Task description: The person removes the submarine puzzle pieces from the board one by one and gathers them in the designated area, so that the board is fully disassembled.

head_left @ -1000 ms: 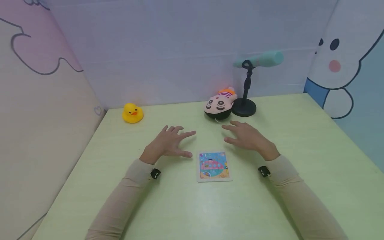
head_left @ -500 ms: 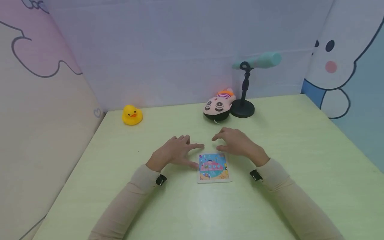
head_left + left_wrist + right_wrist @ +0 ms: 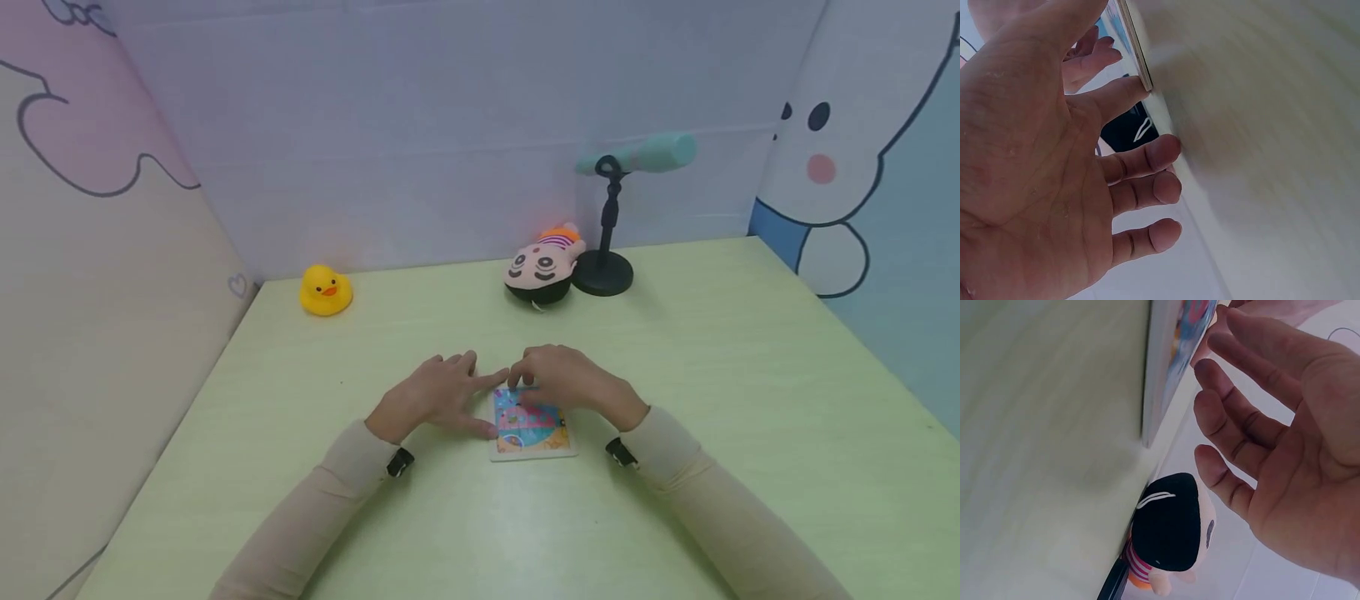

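A small square picture puzzle (image 3: pixel 536 438) with a pink submarine design lies flat on the table, framed by a pale border. My left hand (image 3: pixel 435 393) is at its left side, thumb and index finger spread along the edge. In the left wrist view the index fingertip touches the corner of the puzzle's edge (image 3: pixel 1137 50); the other fingers are loosely bent. Over the puzzle's upper part is my right hand (image 3: pixel 572 380), fingers bent downward and hiding the top right area. The right wrist view shows nothing held in it; whether its fingertips touch the pieces I cannot tell.
A yellow rubber duck (image 3: pixel 326 291) sits at the back left of the pale green table (image 3: pixel 465 533). At the back, a plush doll (image 3: pixel 542 268) lies beside a black stand (image 3: pixel 603 273) that holds a mint-green cylinder (image 3: pixel 660 154). A covered wall rises behind.
Both hands have moved toward the puzzle. The left has come to its left edge; the right has moved left and nearer, from beyond the puzzle to over its top.
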### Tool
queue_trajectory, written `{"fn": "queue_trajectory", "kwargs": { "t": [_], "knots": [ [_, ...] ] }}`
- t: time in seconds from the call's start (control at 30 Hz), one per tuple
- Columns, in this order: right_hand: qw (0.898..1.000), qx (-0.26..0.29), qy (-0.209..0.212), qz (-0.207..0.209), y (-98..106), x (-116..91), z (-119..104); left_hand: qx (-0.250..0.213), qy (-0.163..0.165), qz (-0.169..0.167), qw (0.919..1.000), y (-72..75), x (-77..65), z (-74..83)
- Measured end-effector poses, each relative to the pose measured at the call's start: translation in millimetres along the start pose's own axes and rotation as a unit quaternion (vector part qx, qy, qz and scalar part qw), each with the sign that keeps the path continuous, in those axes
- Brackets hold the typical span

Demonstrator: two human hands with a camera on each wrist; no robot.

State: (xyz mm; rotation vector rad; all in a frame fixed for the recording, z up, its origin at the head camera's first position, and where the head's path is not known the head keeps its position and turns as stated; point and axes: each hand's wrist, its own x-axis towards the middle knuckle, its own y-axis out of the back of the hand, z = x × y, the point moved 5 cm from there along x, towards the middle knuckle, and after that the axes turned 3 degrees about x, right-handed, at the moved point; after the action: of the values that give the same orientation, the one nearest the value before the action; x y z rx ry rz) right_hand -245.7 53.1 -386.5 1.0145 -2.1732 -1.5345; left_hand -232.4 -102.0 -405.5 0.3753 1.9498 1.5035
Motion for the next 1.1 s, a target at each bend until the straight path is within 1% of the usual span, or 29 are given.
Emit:
{"fn": "queue_trajectory", "kwargs": {
  "t": [0.23,0.4,0.53,0.6,0.7,0.87,1.0,1.1],
  "knots": [
    [0.999,0.030,0.000,-0.018,-6.9,2.2,-3.0,0.029,0.003,0.010,0.9995,-1.1,-1.3,1.5],
    [0.998,0.067,0.003,-0.019,-9.6,2.9,-1.7,0.032,0.003,0.010,0.9994,-0.2,-2.2,3.0],
    [0.995,0.102,0.000,-0.020,-9.8,2.0,0.4,0.029,0.015,-0.007,0.9994,0.5,-1.6,4.8],
    [0.995,0.101,0.000,-0.018,-8.8,3.5,-0.6,0.028,0.023,-0.019,0.9992,0.4,-1.4,3.9],
    [0.996,0.086,0.000,-0.008,-6.9,5.7,-2.9,0.018,0.033,-0.036,0.9986,1.2,-0.9,2.3],
    [0.998,0.069,-0.004,-0.002,-6.3,8.3,-5.8,-0.006,0.046,-0.052,0.9976,-0.9,0.2,-0.4],
    [0.997,0.081,-0.007,-0.012,-7.9,9.6,-5.2,-0.031,0.055,-0.062,0.9961,-2.6,-0.6,-0.8],
    [0.995,0.094,-0.003,-0.028,-10.2,9.8,-3.7,-0.039,0.055,-0.066,0.9955,-2.8,-1.9,-0.1]
  ]
}}
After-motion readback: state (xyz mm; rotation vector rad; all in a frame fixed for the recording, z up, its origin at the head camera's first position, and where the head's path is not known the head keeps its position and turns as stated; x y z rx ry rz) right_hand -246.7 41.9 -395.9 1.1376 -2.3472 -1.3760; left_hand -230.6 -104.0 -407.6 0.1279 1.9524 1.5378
